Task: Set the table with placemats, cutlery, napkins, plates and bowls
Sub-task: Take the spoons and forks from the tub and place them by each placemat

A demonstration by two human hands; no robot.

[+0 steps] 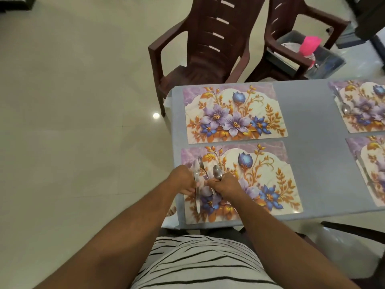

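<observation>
Knife [196, 192] was found along the near placemat [260, 178] left edge, long axis running away from the body, pinched by the left grip [183, 181]. Fork [203, 168] and spoon [217, 173] were held just right of it, in the closed right grip [225, 185], handles toward the body, above the worktop [308, 126].

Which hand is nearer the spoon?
Right. The right hand grips the spoon by its handle; the left hand holds the knife, left of the fork.
</observation>
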